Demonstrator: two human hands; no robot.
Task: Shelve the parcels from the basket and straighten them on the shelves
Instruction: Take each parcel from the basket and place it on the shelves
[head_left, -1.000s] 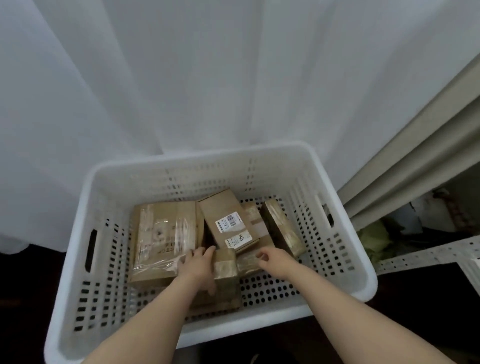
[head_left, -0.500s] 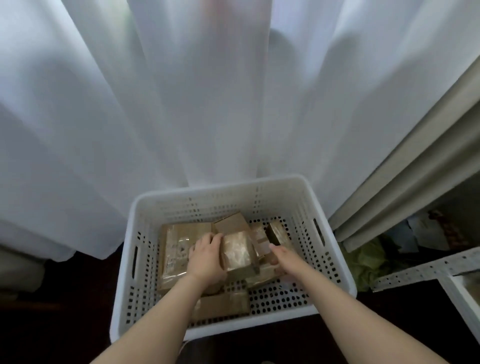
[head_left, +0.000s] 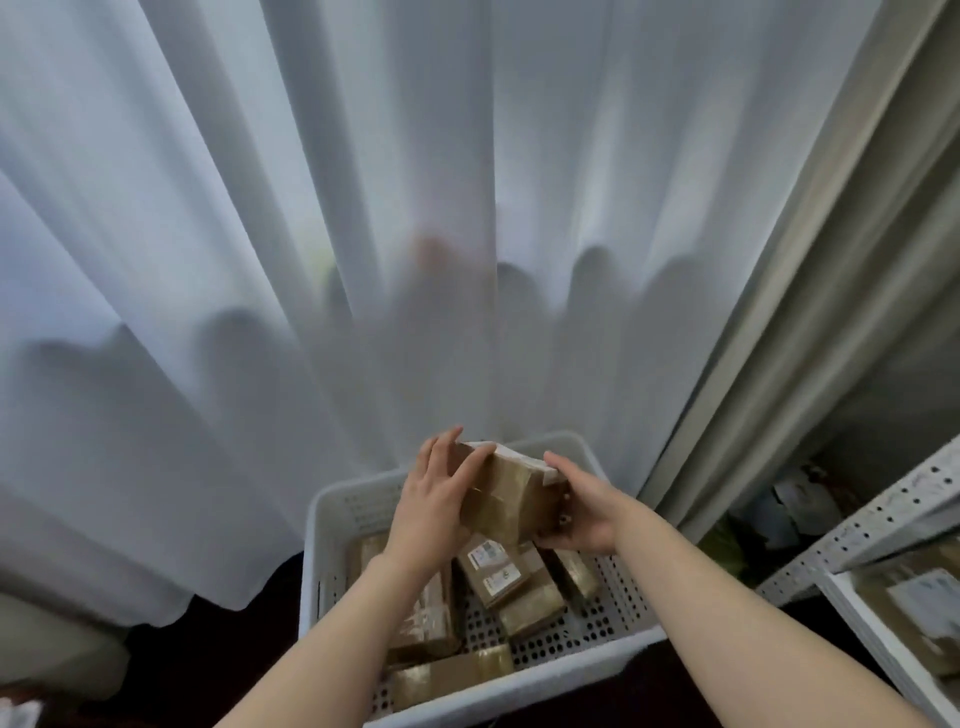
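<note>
A brown taped cardboard parcel (head_left: 511, 493) is lifted above the white perforated basket (head_left: 332, 525). My left hand (head_left: 434, 501) holds its left side, fingers wrapped over the top edge. My right hand (head_left: 584, 512) cups its right and lower side. Several more brown parcels remain in the basket, among them one with white labels (head_left: 493, 566) and a flat one near the front wall (head_left: 452, 673).
A white sheer curtain (head_left: 363, 234) hangs behind the basket, with a beige drape (head_left: 810, 291) to its right. A white perforated metal shelf frame (head_left: 872, 525) stands at the right, with a parcel on a white tray (head_left: 919, 608) inside. The floor is dark.
Both hands have lifted one parcel up out of the basket, where a second ago they reached among the parcels. The camera has tilted up, so the basket sits lower in view.
</note>
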